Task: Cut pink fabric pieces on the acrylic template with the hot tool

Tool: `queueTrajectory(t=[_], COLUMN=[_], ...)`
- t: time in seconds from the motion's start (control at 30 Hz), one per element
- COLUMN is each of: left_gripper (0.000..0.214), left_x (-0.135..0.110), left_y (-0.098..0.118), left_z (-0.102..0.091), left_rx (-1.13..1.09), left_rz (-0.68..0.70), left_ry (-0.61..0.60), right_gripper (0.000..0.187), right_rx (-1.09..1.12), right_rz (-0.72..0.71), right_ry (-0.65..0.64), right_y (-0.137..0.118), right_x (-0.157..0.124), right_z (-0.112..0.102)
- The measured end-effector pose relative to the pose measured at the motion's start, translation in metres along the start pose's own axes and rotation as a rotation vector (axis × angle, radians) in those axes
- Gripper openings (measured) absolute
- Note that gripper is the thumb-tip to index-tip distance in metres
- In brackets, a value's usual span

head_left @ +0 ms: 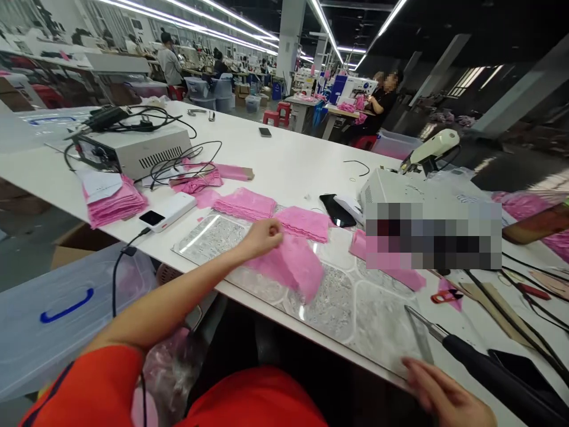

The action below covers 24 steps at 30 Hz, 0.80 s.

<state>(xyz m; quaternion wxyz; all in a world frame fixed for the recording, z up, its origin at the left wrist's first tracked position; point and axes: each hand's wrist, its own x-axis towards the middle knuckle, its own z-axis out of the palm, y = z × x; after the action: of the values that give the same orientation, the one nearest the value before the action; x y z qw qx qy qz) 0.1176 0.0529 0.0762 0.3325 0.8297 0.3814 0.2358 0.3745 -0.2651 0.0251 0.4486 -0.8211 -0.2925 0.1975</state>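
Note:
My left hand (263,237) is closed on a piece of pink lace fabric (293,267), lifting it just above the patterned glass plate (355,308) on the white table. My right hand (440,394) rests at the table's near edge, fingers stretched flat and holding nothing. Just beyond it lies a black-handled cutting tool (471,356) with a metal blade. Two stacks of folded pink lace (244,204) (304,223) sit behind the plate.
A white control box (133,151) with cables, a white power bank (168,212) and a pile of pink pieces (113,204) lie at left. Red snips (447,296) and a white machine (400,190) stand at right. A clear bin (57,308) sits below. Other people work behind.

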Motion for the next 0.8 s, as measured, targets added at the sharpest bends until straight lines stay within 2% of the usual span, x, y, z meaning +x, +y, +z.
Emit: queueTrajectory(t=[0.03,0.07,0.17,0.23,0.27,0.33,0.43,0.53,0.67,0.8], left_gripper=[0.007,0.005,0.001,0.003,0.003,0.005,0.006,0.004,0.002,0.004], left_x=[-0.008,-0.016,-0.034,-0.041,-0.043,-0.046,-0.051,-0.058,-0.069,-0.077], left_y=[-0.013,-0.024,-0.046,-0.053,-0.055,-0.056,-0.057,-0.058,-0.060,-0.063], left_z=[-0.005,-0.008,-0.012,-0.014,-0.015,-0.017,-0.019,-0.019,-0.018,-0.017], left_rx=[-0.027,-0.046,-0.063,-0.049,-0.036,0.006,0.095,0.181,0.265,0.328], left_rz=[-0.024,-0.047,-0.096,-0.109,-0.109,-0.101,-0.072,-0.033,-0.007,-0.016], left_ry=[0.014,0.036,0.095,0.126,0.138,0.157,0.171,0.176,0.194,0.211], right_gripper=[0.041,0.040,0.032,0.026,0.025,0.026,0.024,0.016,0.015,0.014], right_rx=[-0.046,-0.071,-0.108,-0.151,-0.197,-0.310,-0.442,-0.523,-0.513,-0.519], right_rz=[0.001,-0.054,-0.325,-0.482,-0.525,-0.520,-0.461,-0.464,-0.494,-0.545], right_ry=[-0.124,-0.174,-0.227,-0.304,-0.317,-0.264,-0.226,-0.261,-0.292,-0.266], right_y=[-0.015,-0.032,-0.076,-0.096,-0.102,-0.110,-0.117,-0.120,-0.128,-0.136], right_x=[-0.006,-0.010,-0.007,0.006,0.013,0.030,0.050,0.059,0.065,0.079], right_z=[0.013,0.029,0.079,0.110,0.123,0.143,0.160,0.167,0.172,0.183])
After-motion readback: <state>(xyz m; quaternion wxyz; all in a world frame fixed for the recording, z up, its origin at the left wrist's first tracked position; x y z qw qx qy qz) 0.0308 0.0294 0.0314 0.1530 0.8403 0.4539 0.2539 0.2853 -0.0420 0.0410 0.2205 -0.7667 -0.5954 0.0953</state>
